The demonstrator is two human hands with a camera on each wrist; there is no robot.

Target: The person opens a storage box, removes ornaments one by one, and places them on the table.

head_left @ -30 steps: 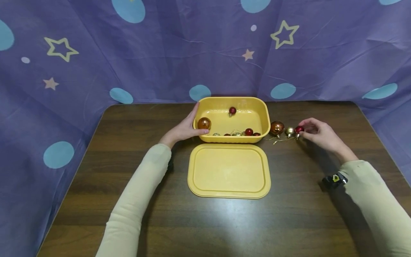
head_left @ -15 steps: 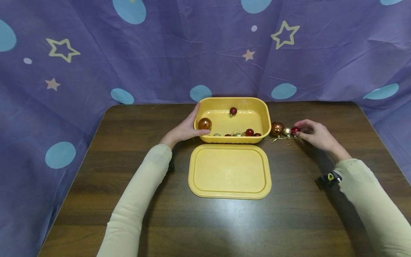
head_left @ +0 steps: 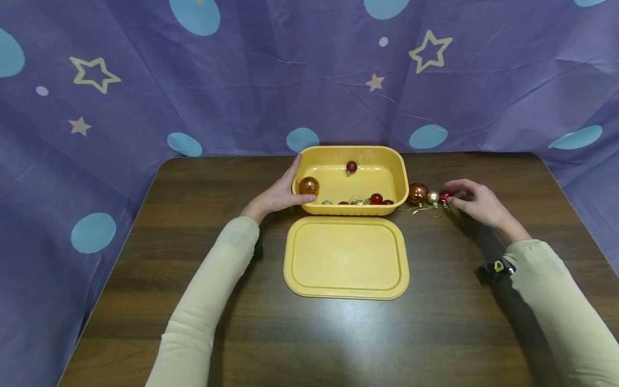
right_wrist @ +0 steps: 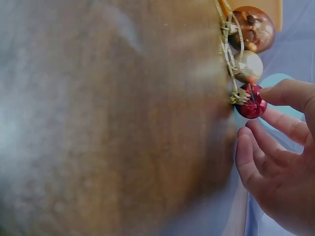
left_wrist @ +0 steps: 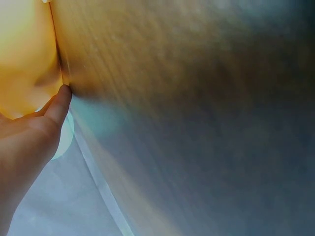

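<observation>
My left hand [head_left: 276, 194] grips the left end of a yellow plastic box [head_left: 402, 185], its thumb over the front rim and its fingers along the outer side. Inside the box are a large copper Christmas ball [head_left: 308, 186], a dark red one [head_left: 351, 166] at the back, and several small red and gold ones along the front wall. My right hand [head_left: 483, 205] pinches a small red Christmas ball [right_wrist: 252, 102] between thumb and index finger. That ball ends a row on the table, beside a small gold ball [right_wrist: 249, 67] and a large copper ball [right_wrist: 255, 29] near the box.
A yellow lid [head_left: 346, 258] lies flat on the wooden table [head_left: 338, 344], right in front of the box. Gold hanging loops [right_wrist: 230, 54] trail from the row of balls. Behind the table's back edge hangs a purple curtain [head_left: 251, 97] with stars and dots.
My right hand has moved left with the red ball, and the gold ball has shifted left with it, up against the copper one. My left hand stays on the box.
</observation>
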